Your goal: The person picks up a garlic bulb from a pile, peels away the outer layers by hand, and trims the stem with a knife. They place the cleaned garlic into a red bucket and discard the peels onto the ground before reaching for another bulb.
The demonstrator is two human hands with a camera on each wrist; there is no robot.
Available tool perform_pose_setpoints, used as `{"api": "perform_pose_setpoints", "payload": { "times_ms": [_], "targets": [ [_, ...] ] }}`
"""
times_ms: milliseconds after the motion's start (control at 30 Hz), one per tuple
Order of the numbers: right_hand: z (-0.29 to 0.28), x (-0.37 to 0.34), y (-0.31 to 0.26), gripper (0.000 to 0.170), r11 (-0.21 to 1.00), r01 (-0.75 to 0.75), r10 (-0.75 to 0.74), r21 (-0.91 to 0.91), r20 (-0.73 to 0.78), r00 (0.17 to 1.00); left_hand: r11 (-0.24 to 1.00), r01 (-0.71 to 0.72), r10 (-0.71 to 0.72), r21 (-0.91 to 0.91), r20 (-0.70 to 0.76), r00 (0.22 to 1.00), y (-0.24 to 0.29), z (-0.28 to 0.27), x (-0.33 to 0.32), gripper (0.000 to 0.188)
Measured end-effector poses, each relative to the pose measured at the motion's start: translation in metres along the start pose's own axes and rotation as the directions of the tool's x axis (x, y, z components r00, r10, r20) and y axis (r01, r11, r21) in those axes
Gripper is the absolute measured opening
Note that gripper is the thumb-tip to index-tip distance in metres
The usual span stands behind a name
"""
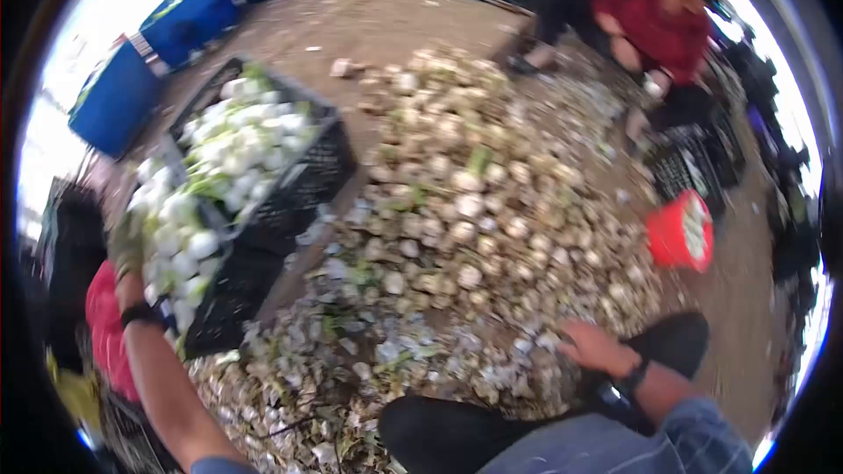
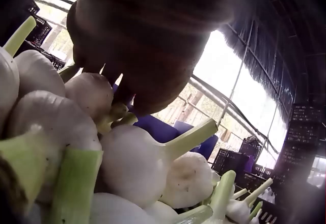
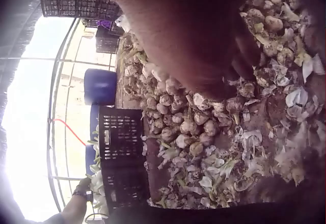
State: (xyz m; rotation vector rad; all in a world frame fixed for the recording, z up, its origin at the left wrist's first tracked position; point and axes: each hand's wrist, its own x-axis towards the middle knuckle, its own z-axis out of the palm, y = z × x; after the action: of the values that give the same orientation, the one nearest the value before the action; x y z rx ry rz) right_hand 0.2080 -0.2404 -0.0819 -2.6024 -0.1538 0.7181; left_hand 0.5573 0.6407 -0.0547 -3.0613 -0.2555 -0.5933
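Observation:
White bulbs with cut green stems [image 1: 255, 140] fill a black crate [image 1: 285, 228] on the left. My left hand [image 1: 128, 241] is over the bulbs at its left edge; the left wrist view shows the hand [image 2: 142, 46] with fingers pointing down at bulbs and stems [image 2: 181, 140], and whether it grips one is hidden. My right hand [image 1: 597, 347] hovers near my knee at the lower right edge of a heap of unpeeled bulbs [image 1: 470, 206]. Its fingers are loosely bent in the right wrist view, where the hand [image 3: 188, 35] shows nothing held.
Blue barrels [image 1: 114, 101] stand behind the crate. A person in a red top [image 1: 641, 9] sits across the heap, near a black crate [image 1: 672, 162]. A red bucket [image 1: 665, 233] stands at the heap's right. Loose skins [image 1: 351, 333] cover the ground before me.

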Motion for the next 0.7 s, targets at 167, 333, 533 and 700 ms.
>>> {"api": "perform_pose_setpoints", "payload": {
  "times_ms": [167, 333, 533, 700],
  "targets": [
    [0.000, 0.024, 0.058, 0.019, 0.998, 0.000, 0.003, -0.060, 0.052, 0.999, 0.957, 0.079, -0.061, -0.280, 0.073, 0.995, 0.076, -0.058, -0.021, 0.051],
    [-0.008, 0.046, 0.138, 0.025, 0.962, -0.177, 0.184, -0.206, 0.016, 0.983, 0.874, 0.066, -0.190, -0.481, -0.214, 0.958, 0.192, -0.126, -0.096, 0.046],
    [-0.023, 0.073, 0.255, 0.031, 0.897, -0.442, 0.416, -0.033, -0.280, 0.865, 0.695, 0.029, -0.210, -0.718, -0.165, 0.964, 0.371, -0.168, -0.232, 0.042],
    [-0.025, 0.105, 0.264, 0.054, 0.894, -0.408, 0.448, 0.186, -0.408, 0.795, 0.568, 0.237, -0.081, -0.789, 0.233, 0.969, 0.492, -0.222, -0.294, 0.047]
  ]
}}
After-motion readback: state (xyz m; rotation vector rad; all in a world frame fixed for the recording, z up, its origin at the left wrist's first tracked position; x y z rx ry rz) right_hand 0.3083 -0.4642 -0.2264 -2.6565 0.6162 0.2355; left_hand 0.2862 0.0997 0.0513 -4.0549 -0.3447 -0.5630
